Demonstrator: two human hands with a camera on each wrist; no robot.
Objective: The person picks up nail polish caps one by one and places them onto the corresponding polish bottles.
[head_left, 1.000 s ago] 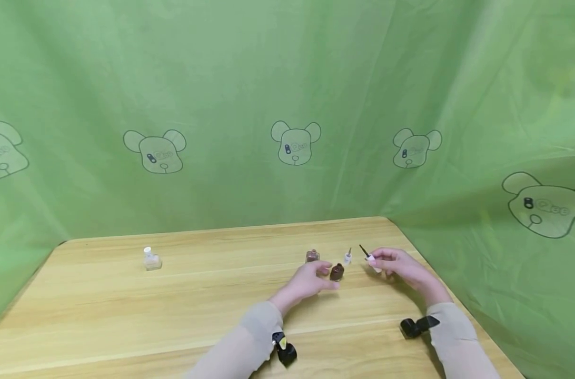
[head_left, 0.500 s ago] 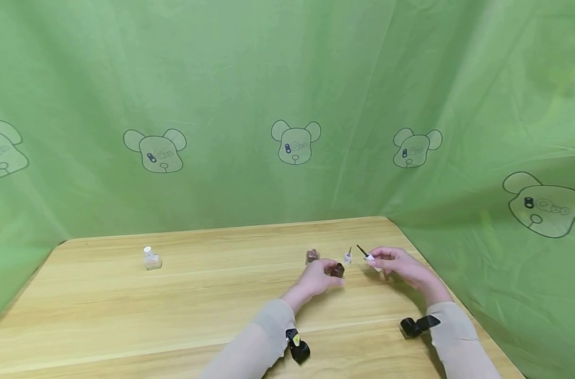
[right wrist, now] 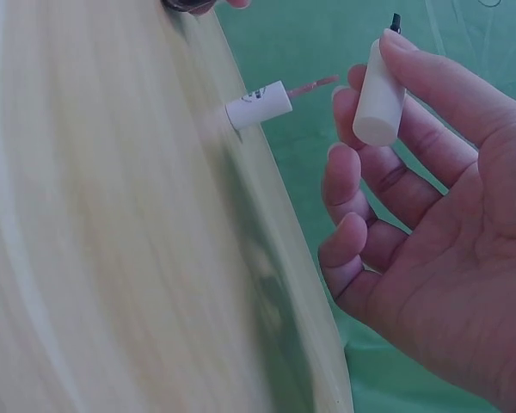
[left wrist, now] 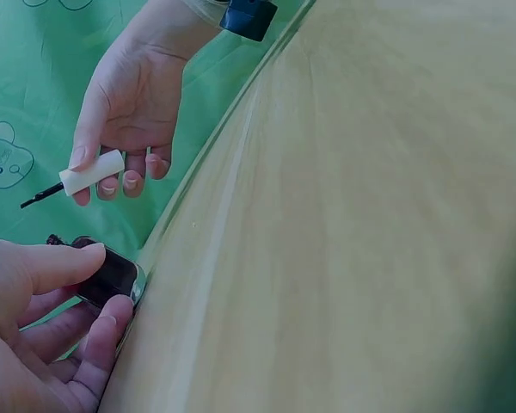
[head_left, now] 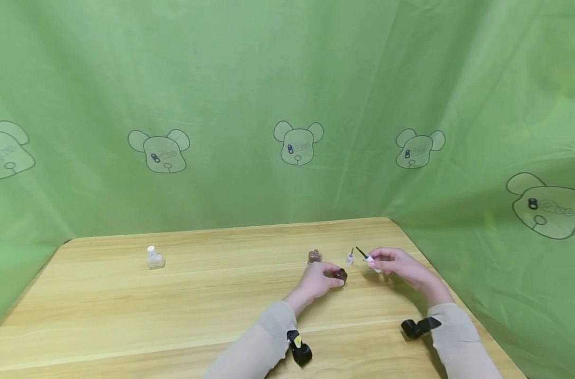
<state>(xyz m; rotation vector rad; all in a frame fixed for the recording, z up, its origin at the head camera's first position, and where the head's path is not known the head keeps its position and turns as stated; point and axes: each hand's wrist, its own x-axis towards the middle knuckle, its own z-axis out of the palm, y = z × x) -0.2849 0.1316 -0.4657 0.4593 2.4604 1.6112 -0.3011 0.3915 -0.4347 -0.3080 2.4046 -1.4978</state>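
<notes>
My left hand point(head_left: 316, 280) grips a dark nail polish bottle point(left wrist: 110, 277), uncapped, between thumb and fingers. The bottle's neck shows bare in the left wrist view, and its base is close to the tabletop. My right hand point(head_left: 398, 264) pinches a white nail polish cap point(right wrist: 381, 99), with its dark brush point(left wrist: 41, 196) pointing up and left in the head view. Between the hands, a second white cap point(right wrist: 260, 105) stands upright on the table, its pinkish brush sticking up. Behind my left hand is an open pinkish-brown nail polish bottle point(head_left: 314, 256).
A clear nail polish bottle with a white cap point(head_left: 155, 258) stands at the left of the wooden table point(head_left: 150, 305). A green curtain point(head_left: 230, 173) hangs behind the table and along its right side.
My left hand has moved right and closed its fingers on the dark nail polish bottle, which has shifted slightly. My right hand still holds the cap with the brush, nearly in place.
</notes>
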